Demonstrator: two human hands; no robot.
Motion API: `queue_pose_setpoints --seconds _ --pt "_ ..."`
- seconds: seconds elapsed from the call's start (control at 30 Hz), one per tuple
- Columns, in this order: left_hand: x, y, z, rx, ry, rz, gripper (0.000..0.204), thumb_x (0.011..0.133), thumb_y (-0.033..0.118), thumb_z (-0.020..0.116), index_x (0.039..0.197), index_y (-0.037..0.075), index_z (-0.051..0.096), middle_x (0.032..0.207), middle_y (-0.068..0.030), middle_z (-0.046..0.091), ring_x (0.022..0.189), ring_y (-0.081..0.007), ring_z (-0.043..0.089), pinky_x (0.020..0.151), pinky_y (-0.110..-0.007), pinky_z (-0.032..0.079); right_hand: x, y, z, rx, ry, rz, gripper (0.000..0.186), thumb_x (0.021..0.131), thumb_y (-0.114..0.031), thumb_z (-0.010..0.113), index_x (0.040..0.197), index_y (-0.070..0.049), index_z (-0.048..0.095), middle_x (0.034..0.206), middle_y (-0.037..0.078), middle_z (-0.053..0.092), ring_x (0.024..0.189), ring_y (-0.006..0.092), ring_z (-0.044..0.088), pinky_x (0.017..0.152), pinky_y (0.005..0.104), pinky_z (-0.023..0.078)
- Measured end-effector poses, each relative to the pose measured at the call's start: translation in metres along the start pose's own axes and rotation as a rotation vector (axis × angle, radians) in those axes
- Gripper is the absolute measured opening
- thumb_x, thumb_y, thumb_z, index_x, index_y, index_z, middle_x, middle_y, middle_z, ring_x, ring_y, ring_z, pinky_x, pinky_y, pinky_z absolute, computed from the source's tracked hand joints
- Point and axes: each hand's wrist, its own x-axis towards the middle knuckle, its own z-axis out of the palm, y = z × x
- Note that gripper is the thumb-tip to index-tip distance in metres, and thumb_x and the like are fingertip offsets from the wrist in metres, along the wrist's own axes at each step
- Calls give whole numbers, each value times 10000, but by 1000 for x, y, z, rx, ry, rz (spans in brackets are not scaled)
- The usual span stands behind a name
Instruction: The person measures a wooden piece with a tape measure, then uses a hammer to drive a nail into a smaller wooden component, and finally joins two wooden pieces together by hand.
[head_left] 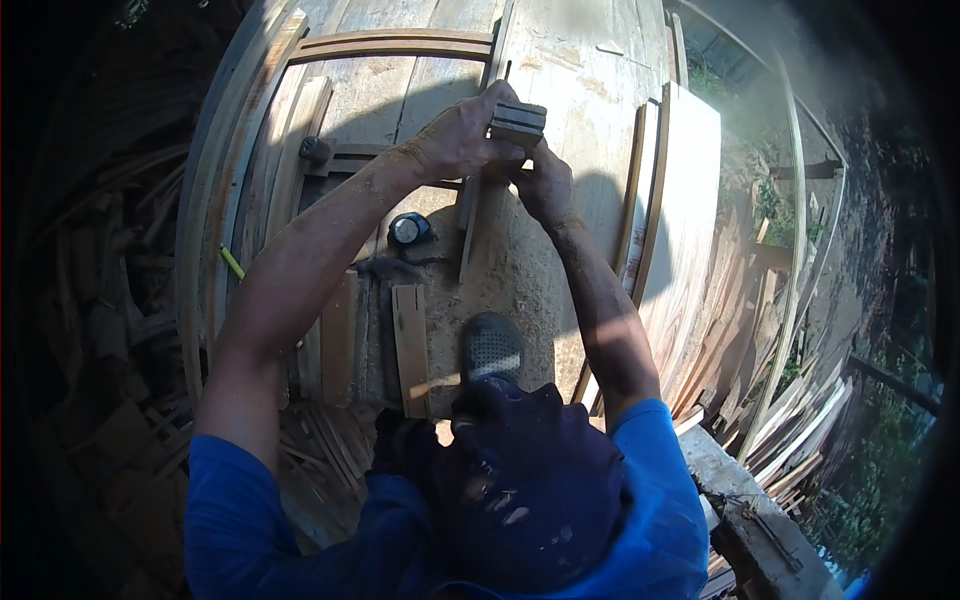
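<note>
Above the wooden work surface, both my hands are raised around a small stack of wood pieces with dark grooves in the end facing up. My left hand grips its left side with the fingers curled round it. From below and to the right, my right hand holds its lower part, with the fingers bent and partly hidden. Just left of my hands lies a wooden frame of long strips. A narrow upright strip runs below my left hand.
A round dark object with a pale face lies beside a dark metal tool. Short boards lie nearby, and a grey perforated shoe shows among sawdust. Long planks stand at the right; scrap wood is piled beyond.
</note>
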Motion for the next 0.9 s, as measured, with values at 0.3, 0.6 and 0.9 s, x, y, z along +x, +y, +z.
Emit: queue_pose_setpoints --seconds 0.3,0.6,0.9 --pt "16 -4 -9 45 23 36 503 856 228 779 1170 87 413 1029 -163 688 1038 -314 681 896 -436 530 20 11 -1 -37 -15 -21 500 821 -56 733 1287 -105 561 1024 132 730 938 258 731 784 369 602" --pt "27 -10 -11 41 17 85 446 876 163 765 1154 74 428 1015 -149 683 1003 -290 684 891 -423 549 29 20 1 -45 13 -13 362 817 -101 762 1124 -110 571 1005 151 711 944 329 711 783 409 570" --pt "39 -14 -17 57 2 72 488 865 145 774 1199 74 425 1022 -178 679 998 -313 686 886 -435 569 44 7 -6 -62 -30 76 331 812 -31 707 1110 -75 571 983 174 713 948 364 706 772 430 572"
